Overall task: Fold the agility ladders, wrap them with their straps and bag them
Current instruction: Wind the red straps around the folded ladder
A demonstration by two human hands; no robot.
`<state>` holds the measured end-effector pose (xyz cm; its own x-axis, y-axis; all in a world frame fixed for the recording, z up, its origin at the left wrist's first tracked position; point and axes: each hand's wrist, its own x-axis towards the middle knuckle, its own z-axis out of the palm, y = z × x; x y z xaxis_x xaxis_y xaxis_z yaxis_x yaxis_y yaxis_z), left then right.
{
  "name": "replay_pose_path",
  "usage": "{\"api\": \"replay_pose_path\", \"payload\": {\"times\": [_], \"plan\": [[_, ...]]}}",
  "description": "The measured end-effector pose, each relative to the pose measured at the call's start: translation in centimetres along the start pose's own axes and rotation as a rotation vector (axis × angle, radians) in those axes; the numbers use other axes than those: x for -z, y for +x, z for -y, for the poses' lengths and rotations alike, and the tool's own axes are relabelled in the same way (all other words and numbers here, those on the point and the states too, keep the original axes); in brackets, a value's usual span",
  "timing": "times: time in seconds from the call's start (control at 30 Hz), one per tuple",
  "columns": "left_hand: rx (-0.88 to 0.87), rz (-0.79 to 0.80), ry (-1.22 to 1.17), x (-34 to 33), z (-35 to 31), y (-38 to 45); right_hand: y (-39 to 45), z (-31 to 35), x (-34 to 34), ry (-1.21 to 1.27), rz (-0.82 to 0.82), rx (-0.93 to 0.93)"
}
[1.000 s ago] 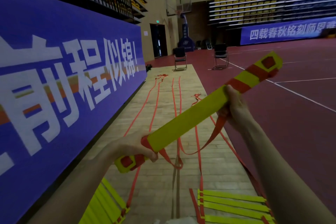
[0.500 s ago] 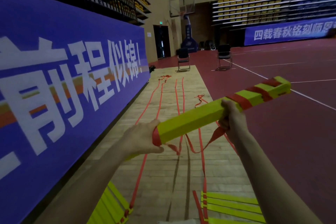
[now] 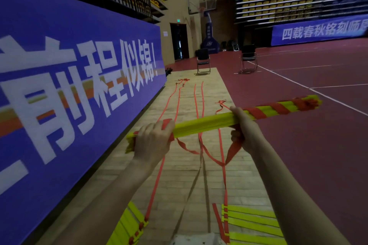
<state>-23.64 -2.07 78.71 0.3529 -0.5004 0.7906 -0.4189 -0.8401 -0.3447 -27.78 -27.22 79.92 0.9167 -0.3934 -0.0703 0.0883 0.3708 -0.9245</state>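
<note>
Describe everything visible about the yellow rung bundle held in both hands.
The rung bundle is a stack of flat yellow, plastic-looking slats, held nearly level above the wooden floor strip, right end slightly higher. Red strap spirals around its right end. The left hand grips near the left end, the right hand near the middle. Loose red strap hangs below toward the floor.

One bundled ladder (image 3: 207,123) aloft, gripped by two hands (left hand (image 3: 153,139), right hand (image 3: 242,125)). Two ladder stacks on the floor: left stack (image 3: 127,225), right stack (image 3: 251,223). Two chairs: near chair (image 3: 203,60), far chair (image 3: 248,56). Two blue banners: side banner (image 3: 59,85), far banner (image 3: 318,31).
</note>
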Motion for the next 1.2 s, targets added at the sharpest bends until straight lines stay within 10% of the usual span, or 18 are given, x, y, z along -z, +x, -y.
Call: {"api": "replay_pose_path", "payload": {"times": [0.27, 0.43, 0.6, 0.8, 0.87, 0.93, 1.1, 1.2], "plan": [[0.230, 0.989, -1.054, 2.3, 1.7, 1.7, -0.3, 1.1, 0.7, 0.183, 0.114, 0.297], [0.219, 0.462, -0.480, 1.2, 0.1, 0.7, -1.6, 1.3, 0.4, -0.310, 0.137, 0.170], [-0.053, -0.027, 0.063, 0.5, -1.8, -0.3, -1.6, -0.3, -2.0, -0.066, -0.127, -0.008], [0.116, 0.867, -0.580, 1.9, 0.3, 1.9, -1.7, -1.5, -1.3, 0.044, 0.022, 0.269], [0.163, 0.921, -0.820, 1.8, 0.4, 1.6, -1.8, -0.9, -1.3, -0.040, 0.126, 0.350], [0.244, 0.773, -0.832, 1.8, -0.4, 0.8, -1.8, -0.1, -1.2, -0.176, 0.112, 0.315], [0.102, -0.039, -0.009, 0.3, -2.1, -0.3, -2.2, -0.6, -2.1, -0.282, 0.064, 0.095], [0.023, -0.088, 0.077, 0.8, -3.0, -0.1, -2.4, -1.3, -2.8, 0.013, -0.087, -0.010]]}}
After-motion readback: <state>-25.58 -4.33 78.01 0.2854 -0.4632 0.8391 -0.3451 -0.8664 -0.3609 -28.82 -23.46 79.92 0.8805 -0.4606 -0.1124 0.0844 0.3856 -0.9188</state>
